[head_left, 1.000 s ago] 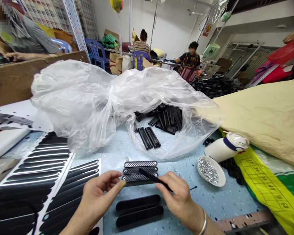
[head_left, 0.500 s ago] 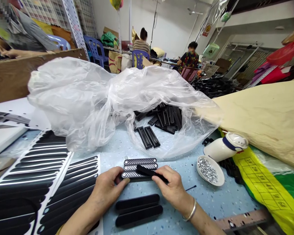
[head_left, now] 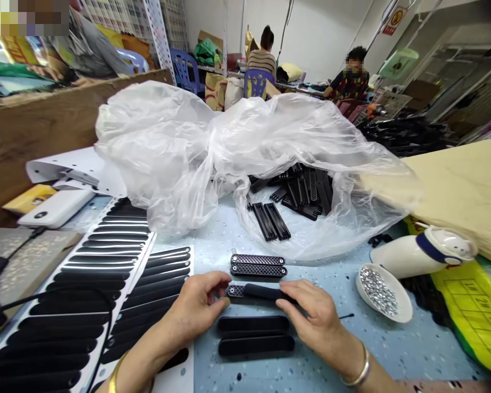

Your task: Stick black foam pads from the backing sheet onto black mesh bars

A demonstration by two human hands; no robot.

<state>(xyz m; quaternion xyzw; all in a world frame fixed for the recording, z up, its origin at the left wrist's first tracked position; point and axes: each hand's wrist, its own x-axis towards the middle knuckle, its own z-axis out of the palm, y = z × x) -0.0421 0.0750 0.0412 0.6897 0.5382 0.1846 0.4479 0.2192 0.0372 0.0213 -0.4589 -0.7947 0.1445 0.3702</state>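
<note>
Straight ahead on the blue speckled table lies a black textured bar (head_left: 236,291) with a screw-like dot at its end. My left hand (head_left: 202,303) has thumb and forefinger closed about the bar's left end. A smooth black strip (head_left: 264,292) lies along the bar's top, covering most of it. Its right end is pinched by my right hand (head_left: 311,305). Just beyond are two more textured bars (head_left: 258,265), side by side. Nearer to me rest two smooth black padded pieces (head_left: 256,335), parallel to each other.
Sheets of black strips (head_left: 147,295) cover the left side. A clear plastic bag (head_left: 180,158) with black parts (head_left: 300,188) stands behind. To the right are a bowl of small silver pieces (head_left: 405,311) and a white bottle (head_left: 401,255). Co-workers sit farther back.
The textured bar has come toward me, apart from the other two. The smooth strip, slanted before, now lies lined up along it. My view has swung left.
</note>
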